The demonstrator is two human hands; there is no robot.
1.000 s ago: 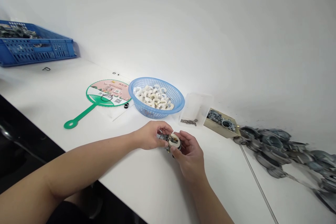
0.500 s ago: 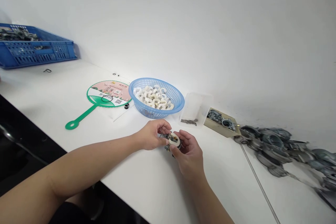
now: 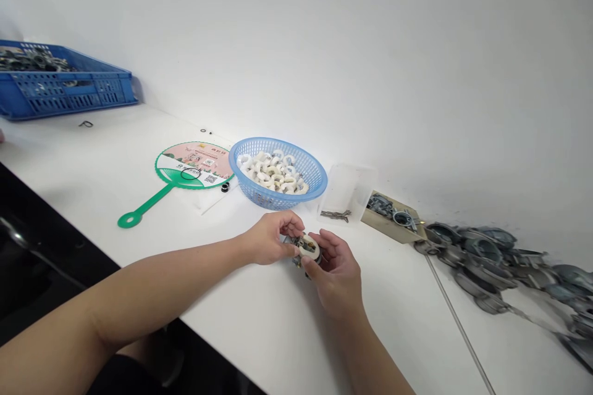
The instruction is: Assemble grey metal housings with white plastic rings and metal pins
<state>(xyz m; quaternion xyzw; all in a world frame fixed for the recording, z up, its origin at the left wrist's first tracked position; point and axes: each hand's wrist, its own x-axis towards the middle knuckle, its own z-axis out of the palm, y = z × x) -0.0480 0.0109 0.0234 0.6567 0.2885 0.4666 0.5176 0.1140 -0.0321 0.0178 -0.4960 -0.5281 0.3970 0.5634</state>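
My left hand (image 3: 272,238) and my right hand (image 3: 341,273) hold a small carburetor (image 3: 309,247) between them, low over the white table. A pale ring-shaped float lies on its upturned face, with brass-coloured parts in the middle. The left fingers are curled at its left side, thumb against the edge. From the right, the other hand wraps round it, its thumb on the near rim. My fingers hide the carburetor's underside and sides. Just beyond, a blue plastic basket (image 3: 241,180) is filled with white, C-shaped floats (image 3: 273,171).
A clear plastic box (image 3: 354,194) holds thin metal pieces. Beside it stands a cardboard box (image 3: 389,226) of metal parts. Grey metal castings (image 3: 484,259) are heaped at right. A green-handled fan (image 3: 192,163) lies left; a blue crate (image 3: 78,92) of parts stands behind it.
Both hands stay around the carburetor, which is tilted slightly differently, with its float face showing a little more. The view has shifted very slightly.
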